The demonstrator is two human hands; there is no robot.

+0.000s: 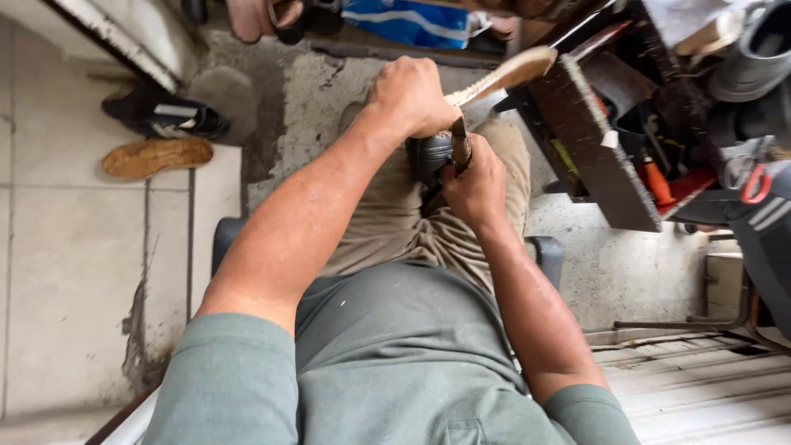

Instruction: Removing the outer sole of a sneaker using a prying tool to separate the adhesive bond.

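My left hand [409, 95] is closed around a shoe with a pale tan sole [515, 70], held over my lap with the sole sticking out to the upper right. Just below it, my right hand [475, 183] grips a dark, narrow tool [460, 147] that points up against the shoe's dark upper [430, 155]. Both hands are close together above my khaki trousers [387, 222]. Whether the tool's tip is inside the shoe I cannot tell.
An open dark wooden toolbox [601, 156] with an orange-handled tool [657, 183] stands at right. A black shoe [169, 117] and a loose tan sole [156, 156] lie on the tiled floor at left. Footwear lines the top edge. I sit on a blue stool [550, 257].
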